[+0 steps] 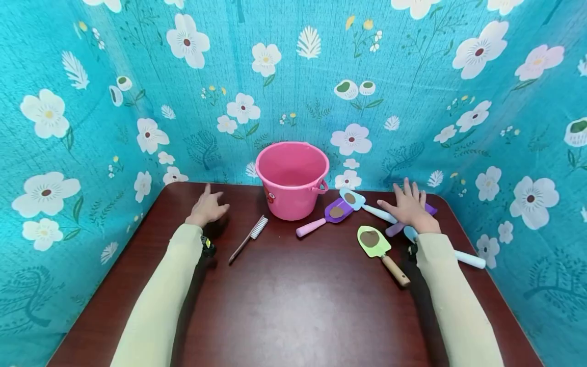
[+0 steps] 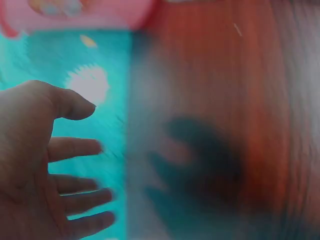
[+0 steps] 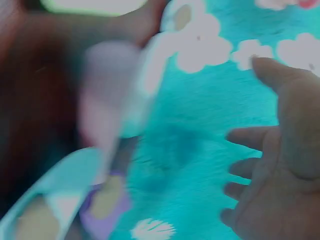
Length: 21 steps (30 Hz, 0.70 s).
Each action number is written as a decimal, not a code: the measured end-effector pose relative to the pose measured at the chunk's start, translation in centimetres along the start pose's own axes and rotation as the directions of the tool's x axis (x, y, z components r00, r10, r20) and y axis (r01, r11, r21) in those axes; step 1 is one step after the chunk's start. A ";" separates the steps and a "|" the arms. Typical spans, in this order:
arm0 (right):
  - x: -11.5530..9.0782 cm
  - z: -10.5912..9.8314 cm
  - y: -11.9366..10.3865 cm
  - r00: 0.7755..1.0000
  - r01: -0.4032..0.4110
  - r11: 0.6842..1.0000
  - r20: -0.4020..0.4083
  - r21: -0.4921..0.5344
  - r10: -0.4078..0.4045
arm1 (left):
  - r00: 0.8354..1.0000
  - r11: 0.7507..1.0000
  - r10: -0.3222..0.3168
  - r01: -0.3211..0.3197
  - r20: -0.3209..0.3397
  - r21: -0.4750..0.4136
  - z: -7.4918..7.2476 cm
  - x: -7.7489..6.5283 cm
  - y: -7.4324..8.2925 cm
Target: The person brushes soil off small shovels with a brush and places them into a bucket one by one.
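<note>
My left hand [image 1: 207, 206] hovers over the table's back left, fingers spread and holding nothing; its shadow falls on the wood in the left wrist view. My right hand [image 1: 411, 208], also spread and holding nothing, is above several toy shovels at the right. Beneath or beside it lie a purple shovel [image 1: 394, 229], partly hidden, and a light blue shovel [image 1: 470, 259], crossed by my wrist. Nearby are another light blue shovel [image 1: 353, 199], a purple shovel with a pink handle [image 1: 312, 227], and a green trowel [image 1: 373, 242] with a wooden handle. Brown patches mark several blades.
A pink bucket [image 1: 293, 201] stands upright at the back middle, its handle folded down. Left of it lies a white-bristled brush [image 1: 247, 239]. The dark red-brown table [image 1: 293, 316] meets a turquoise flowered cloth [image 1: 293, 76] at the back and sides.
</note>
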State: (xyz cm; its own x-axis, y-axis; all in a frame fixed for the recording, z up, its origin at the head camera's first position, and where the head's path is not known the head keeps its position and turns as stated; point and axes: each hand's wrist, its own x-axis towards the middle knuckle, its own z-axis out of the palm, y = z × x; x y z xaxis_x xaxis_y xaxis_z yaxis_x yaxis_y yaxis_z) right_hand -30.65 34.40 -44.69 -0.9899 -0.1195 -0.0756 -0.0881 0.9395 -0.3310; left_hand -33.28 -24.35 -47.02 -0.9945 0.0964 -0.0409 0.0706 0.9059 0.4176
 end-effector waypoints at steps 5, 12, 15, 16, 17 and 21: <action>-1.9 -2.1 -2.6 0.994 0.102 0.995 0.040 0.023 -0.103 | 0.998 0.997 0.062 -0.061 0.015 -0.050 -1.0 -1.5 2.6; -6.1 -2.7 -5.9 0.984 0.136 0.991 0.116 0.015 -0.136 | 0.991 0.992 0.121 -0.122 0.059 0.014 -0.5 -4.5 4.1; -7.8 -1.7 -6.4 0.979 0.145 0.988 0.151 -0.055 -0.136 | 0.988 0.992 0.120 -0.123 0.102 0.024 0.6 -5.7 4.5; -8.3 -1.2 -6.4 0.979 0.133 0.988 0.168 -0.079 -0.118 | 0.987 0.992 0.116 -0.120 0.113 0.028 1.0 -6.1 4.6; -8.9 -0.8 -6.4 0.978 0.115 0.988 0.189 -0.103 -0.094 | 0.986 0.993 0.110 -0.114 0.123 0.033 1.4 -6.4 4.7; -10.3 0.7 -6.1 0.967 0.053 0.975 0.256 -0.216 0.004 | 0.986 0.994 0.075 -0.086 0.151 0.066 2.8 -7.7 4.9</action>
State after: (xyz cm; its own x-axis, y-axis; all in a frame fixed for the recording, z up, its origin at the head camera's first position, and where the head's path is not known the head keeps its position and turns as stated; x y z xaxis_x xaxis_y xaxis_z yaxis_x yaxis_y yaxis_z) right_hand -19.78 29.66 -42.58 -0.9290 -0.1936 -0.3155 -0.1623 0.9790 -0.1231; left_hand -25.08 -19.48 -47.23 -0.9633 0.2255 -0.1457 0.1609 0.9193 0.3590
